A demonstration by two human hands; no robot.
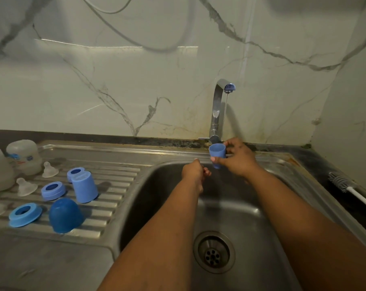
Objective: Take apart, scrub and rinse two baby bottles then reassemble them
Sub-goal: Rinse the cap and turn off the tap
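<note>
Over the sink (299, 186), beneath the tap (220, 106) and its thin stream, the right hand (240, 159) clamps a blue cap (217, 153) while the left hand (193, 172) hangs curled and seemingly empty beside it; recommend turning the cap's mouth fully under the water.

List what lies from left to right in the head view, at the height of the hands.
Bottle → tall blue cap → left hand → small blue cap held in the right hand → brush.
</note>
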